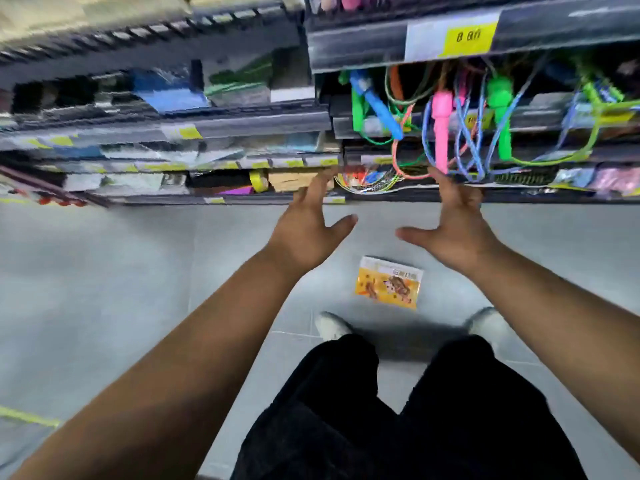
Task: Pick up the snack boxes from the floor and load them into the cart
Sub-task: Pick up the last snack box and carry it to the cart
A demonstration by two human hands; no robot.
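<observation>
Box [388, 283] is lying flat on the floor [110, 271], printed face up, just ahead of the shoes [332, 325] and between them, near the foot of the shelves [221, 123]. Both hands are hanging in the air above it, touching neither it nor each other. The left hand [306, 233] and the right hand [455, 233] are each spreading their fingers wide, thumbs pointing toward each other, holding nothing. The box is sitting below the gap between them, back toward the person, and is looking slightly closer to the right hand. Its long axis is running left to right across the person, the right end tilting a little toward the feet, and its white strip is pointing at the shelves. Reaching it is probably calling for both hands dropping and drawing back, then closing on the short ends. No cart is showing.
</observation>
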